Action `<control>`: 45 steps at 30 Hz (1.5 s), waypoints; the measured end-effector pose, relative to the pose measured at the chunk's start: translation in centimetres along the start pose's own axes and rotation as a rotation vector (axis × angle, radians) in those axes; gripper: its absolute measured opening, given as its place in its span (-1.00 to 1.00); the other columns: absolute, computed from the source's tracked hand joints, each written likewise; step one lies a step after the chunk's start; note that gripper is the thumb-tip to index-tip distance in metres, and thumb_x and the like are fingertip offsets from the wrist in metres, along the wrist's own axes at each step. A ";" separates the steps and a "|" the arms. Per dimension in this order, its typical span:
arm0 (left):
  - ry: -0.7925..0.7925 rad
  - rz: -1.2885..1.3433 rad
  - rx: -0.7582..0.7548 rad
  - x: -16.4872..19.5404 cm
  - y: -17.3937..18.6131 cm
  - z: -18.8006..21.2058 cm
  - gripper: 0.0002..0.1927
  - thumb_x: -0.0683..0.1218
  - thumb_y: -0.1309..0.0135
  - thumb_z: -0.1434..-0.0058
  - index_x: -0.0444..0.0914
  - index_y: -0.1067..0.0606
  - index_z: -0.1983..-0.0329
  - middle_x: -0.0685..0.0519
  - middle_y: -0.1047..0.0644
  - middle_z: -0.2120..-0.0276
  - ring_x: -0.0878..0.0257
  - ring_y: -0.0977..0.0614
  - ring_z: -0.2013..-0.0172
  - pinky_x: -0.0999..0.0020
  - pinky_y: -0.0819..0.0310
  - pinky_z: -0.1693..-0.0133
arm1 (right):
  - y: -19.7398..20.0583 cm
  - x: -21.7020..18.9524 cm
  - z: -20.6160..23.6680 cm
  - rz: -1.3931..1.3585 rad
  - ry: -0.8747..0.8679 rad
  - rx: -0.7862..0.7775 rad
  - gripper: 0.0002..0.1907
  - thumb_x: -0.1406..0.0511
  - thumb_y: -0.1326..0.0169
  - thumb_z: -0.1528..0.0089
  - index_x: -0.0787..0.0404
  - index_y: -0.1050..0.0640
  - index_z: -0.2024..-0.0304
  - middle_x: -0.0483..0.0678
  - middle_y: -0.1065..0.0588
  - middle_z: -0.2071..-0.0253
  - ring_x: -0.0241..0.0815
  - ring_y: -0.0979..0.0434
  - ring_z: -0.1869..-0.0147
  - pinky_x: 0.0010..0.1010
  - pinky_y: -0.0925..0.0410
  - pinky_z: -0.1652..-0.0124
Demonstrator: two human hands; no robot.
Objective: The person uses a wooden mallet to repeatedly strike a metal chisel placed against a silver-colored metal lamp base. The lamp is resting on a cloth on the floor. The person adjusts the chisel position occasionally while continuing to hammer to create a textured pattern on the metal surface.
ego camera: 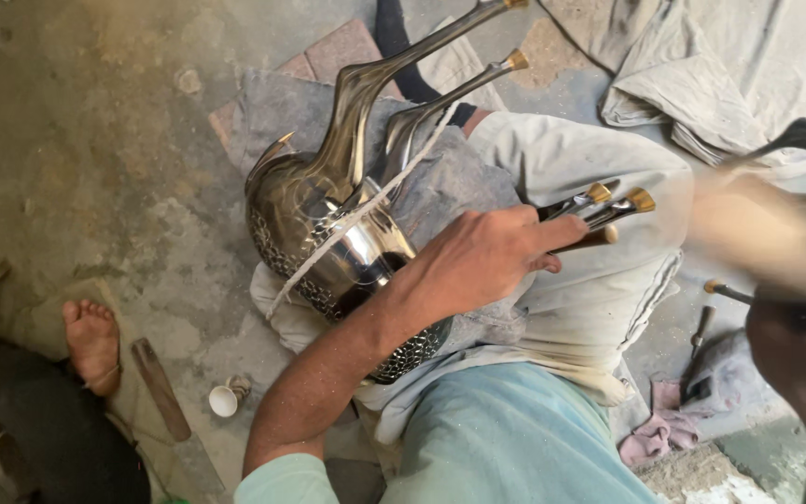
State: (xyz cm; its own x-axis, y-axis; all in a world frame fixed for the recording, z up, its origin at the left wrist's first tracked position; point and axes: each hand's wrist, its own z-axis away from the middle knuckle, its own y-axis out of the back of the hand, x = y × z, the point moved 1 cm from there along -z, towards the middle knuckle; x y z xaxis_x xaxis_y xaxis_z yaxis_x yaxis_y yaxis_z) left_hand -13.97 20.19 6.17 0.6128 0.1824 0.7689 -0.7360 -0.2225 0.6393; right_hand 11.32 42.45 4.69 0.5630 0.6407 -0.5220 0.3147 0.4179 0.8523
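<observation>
Metal vessel (328,233), shiny and round, lies upside down on the person's lap, on grey cloth (464,187), with long thin legs ending in brass tips. Two legs (403,70) point away from the fingers, up toward the top edge. Two other legs (608,201) come out just past the fingertips of the left hand (482,257), to their right. The left hand lies over the rim of the vessel and its fingers (552,233) are closed around these legs near their base, so the grip is tight and not open. A white strip (366,210) runs across the belly of the vessel, on the wrist side of this hand. The lower part of the vessel, under the forearm, has a hammered dotted pattern.

The right hand (757,233) is well apart to the right of the left fingers and is strongly blurred; whether its fingers are open or closed on something, I cannot tell. A dark handle (799,137) shows just above it.

On the floor (76,140), far to the left of the fingers, is a bare foot (93,341), then a wooden stick (160,387) and a small white cup (224,399). A pink rag (664,434) lies below the right hand.
</observation>
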 end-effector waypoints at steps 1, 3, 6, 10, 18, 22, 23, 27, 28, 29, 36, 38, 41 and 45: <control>-0.005 -0.003 0.020 0.1 -0.1 0.3 -0.66 -0.04 -0.22 -0.31 -0.08 -0.45 -0.12 -0.06 -0.51 0.46 -0.04 -0.65 0.42 0.07 -0.53 0.39 | -0.1 0.1 0.3 0.040 0.027 -0.003 -0.71 0.52 -0.06 -0.32 0.41 -0.45 -0.10 0.16 -0.49 0.11 0.00 -0.55 0.14 -0.34 -0.44 0.07; 0.004 0.021 0.120 -0.1 0.0 1.3 -0.66 -0.04 -0.20 -0.33 -0.08 -0.44 -0.14 -0.03 -0.52 0.41 0.03 -0.66 0.39 0.13 -0.56 0.37 | -0.4 -0.1 0.7 0.152 0.105 -0.024 -0.63 0.54 -0.06 -0.28 0.40 -0.46 -0.16 0.19 -0.49 0.12 0.01 -0.56 0.16 -0.34 -0.45 0.09; 0.045 0.095 0.357 -0.8 0.8 3.7 -0.62 -0.05 -0.18 -0.35 -0.12 -0.42 -0.20 0.00 -0.58 0.30 0.15 -0.70 0.32 0.26 -0.61 0.32 | -1.3 -1.2 0.8 0.147 0.022 -0.116 -0.60 0.48 -0.16 -0.26 0.38 -0.50 -0.16 0.24 -0.56 0.17 0.05 -0.63 0.19 -0.27 -0.46 0.16; 0.247 0.154 0.544 -1.4 1.3 8.5 -0.56 -0.10 -0.23 -0.31 -0.26 -0.40 -0.20 0.01 -0.63 0.31 0.23 -0.74 0.30 0.37 -0.63 0.29 | -2.4 -3.0 1.7 0.201 -0.083 -0.164 -0.45 0.41 -0.28 -0.13 0.36 -0.54 -0.19 0.26 -0.60 0.20 0.12 -0.65 0.17 -0.18 -0.47 0.16; 0.517 0.651 0.925 -0.7 -3.8 12.1 -0.68 -0.15 -0.15 -0.36 -0.35 -0.26 0.04 -0.05 -0.64 0.33 0.29 -0.73 0.37 0.46 -0.69 0.36 | -2.3 -6.0 0.5 0.118 0.071 -0.074 -0.54 0.34 -0.30 -0.20 0.34 -0.51 -0.12 0.22 -0.59 0.22 0.10 -0.65 0.12 -0.20 -0.46 0.09; 0.406 0.446 1.018 -1.1 -5.6 12.8 -0.70 -0.13 -0.18 -0.39 -0.33 -0.28 0.12 -0.03 -0.61 0.41 0.30 -0.72 0.40 0.49 -0.62 0.45 | -1.0 -11.8 -1.2 0.166 0.302 -0.046 -0.64 0.39 -0.24 -0.28 0.30 -0.50 -0.11 0.15 -0.59 0.07 0.07 -0.65 0.03 -0.27 -0.47 0.01; 0.378 0.423 1.043 -1.3 -5.8 12.9 -0.70 -0.12 -0.18 -0.40 -0.33 -0.28 0.13 -0.02 -0.61 0.42 0.31 -0.72 0.41 0.49 -0.60 0.46 | -0.6 -14.0 -1.8 0.205 0.389 -0.045 -0.65 0.41 -0.23 -0.27 0.28 -0.51 -0.11 0.13 -0.58 0.06 0.06 -0.64 0.01 -0.27 -0.46 -0.01; 0.410 0.346 1.071 -1.4 -6.5 13.2 -0.71 -0.13 -0.20 -0.38 -0.34 -0.31 0.12 0.01 -0.59 0.45 0.35 -0.65 0.47 0.47 -0.52 0.48 | 1.6 -23.0 -4.4 0.351 0.748 -0.059 -0.53 0.45 -0.21 -0.12 0.22 -0.55 -0.11 0.06 -0.55 0.13 0.05 -0.58 0.07 -0.22 -0.41 -0.01; 0.417 0.340 1.085 -1.3 -6.6 13.2 -0.70 -0.13 -0.20 -0.37 -0.35 -0.31 0.11 0.00 -0.58 0.43 0.35 -0.64 0.45 0.46 -0.53 0.47 | 2.2 -25.0 -4.9 0.355 0.816 -0.075 -0.51 0.44 -0.21 -0.05 0.23 -0.56 -0.08 0.05 -0.55 0.17 0.05 -0.58 0.09 -0.19 -0.40 0.03; 0.425 0.337 1.093 -1.2 -6.8 13.2 -0.70 -0.13 -0.20 -0.36 -0.37 -0.31 0.11 -0.01 -0.57 0.42 0.34 -0.63 0.44 0.44 -0.53 0.45 | 1.8 -26.7 -5.1 0.405 0.871 -0.071 -0.54 0.42 -0.21 -0.06 0.21 -0.57 -0.05 0.03 -0.56 0.20 0.01 -0.58 0.12 -0.20 -0.40 0.05; 0.320 0.243 1.071 -1.9 -7.5 13.2 -0.69 -0.06 -0.20 -0.40 -0.34 -0.36 0.09 0.04 -0.59 0.40 0.37 -0.63 0.42 0.46 -0.53 0.44 | 0.6 -30.2 -6.0 0.887 1.226 0.085 -0.77 0.19 -0.14 -0.28 -0.06 -0.61 0.00 -0.24 -0.54 0.35 -0.29 -0.57 0.26 -0.39 -0.38 0.17; 0.348 0.267 1.045 -2.1 -7.6 13.4 -0.68 -0.03 -0.18 -0.41 -0.35 -0.36 0.08 0.06 -0.58 0.43 0.38 -0.62 0.45 0.48 -0.51 0.47 | 0.7 -30.4 -6.2 0.942 1.126 -0.080 -0.72 0.22 -0.16 -0.21 -0.07 -0.59 0.00 -0.23 -0.55 0.34 -0.29 -0.54 0.30 -0.37 -0.39 0.15; 0.410 0.300 1.023 -2.3 -7.5 13.4 -0.66 0.00 -0.23 -0.34 -0.32 -0.37 0.22 0.06 -0.55 0.48 0.38 -0.57 0.53 0.48 -0.44 0.55 | 1.2 -31.4 -6.4 1.077 1.138 -0.126 -0.73 0.21 -0.10 -0.23 -0.02 -0.58 0.00 -0.17 -0.56 0.29 -0.29 -0.52 0.29 -0.41 -0.37 0.15; 0.372 0.361 1.007 -2.3 -7.0 13.3 -0.69 0.02 -0.16 -0.39 -0.31 -0.41 0.19 0.09 -0.56 0.49 0.38 -0.56 0.52 0.48 -0.44 0.53 | 1.3 -33.1 -6.7 0.776 0.959 -0.230 -0.56 0.30 -0.19 -0.11 0.07 -0.56 -0.07 -0.05 -0.57 0.17 -0.09 -0.60 0.11 -0.24 -0.42 0.07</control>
State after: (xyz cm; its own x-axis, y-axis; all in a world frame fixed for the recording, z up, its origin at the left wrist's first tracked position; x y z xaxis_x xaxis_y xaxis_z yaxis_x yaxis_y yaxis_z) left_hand -6.43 8.60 -0.11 0.1639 0.1870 0.9686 -0.1833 -0.9590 0.2162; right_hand -12.03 26.09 22.81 -0.2726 0.9372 0.2174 -0.0453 -0.2382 0.9702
